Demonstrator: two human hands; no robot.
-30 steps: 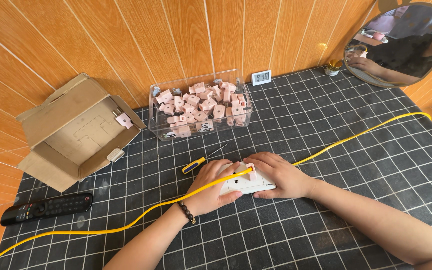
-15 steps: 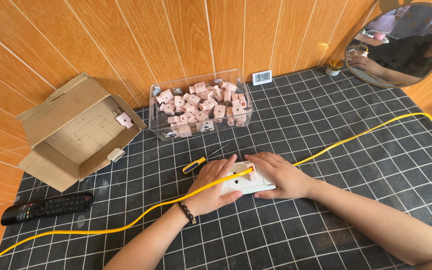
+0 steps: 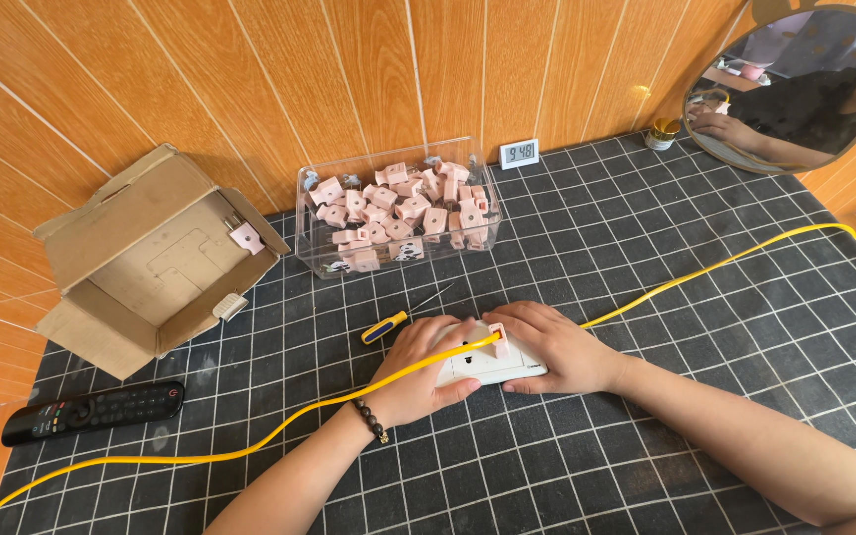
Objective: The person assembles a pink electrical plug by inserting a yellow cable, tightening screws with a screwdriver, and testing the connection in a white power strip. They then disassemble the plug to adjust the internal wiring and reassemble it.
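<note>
Our left hand (image 3: 426, 365) and right hand (image 3: 555, 347) press flat on the white socket plate (image 3: 487, 365) mid-surface, a pink block (image 3: 498, 340) and yellow cable (image 3: 250, 448) between them. We should steady the plate; the screwdriver (image 3: 398, 319) lies just behind.

Black grid mat (image 3: 705, 416) covers table, wood-panel wall (image 3: 250, 69) behind. Open cardboard box (image 3: 151, 263) at left, small pink piece (image 3: 247, 237) and white piece (image 3: 230, 306) on its flaps. Black remote (image 3: 93, 410) near left edge, below box. Clear bin (image 3: 398, 210) of pink blocks against wall. Small digital clock (image 3: 519, 153) just right of bin. Round mirror (image 3: 795, 84) at top right, small yellow jar (image 3: 660, 133) beside it.
</note>
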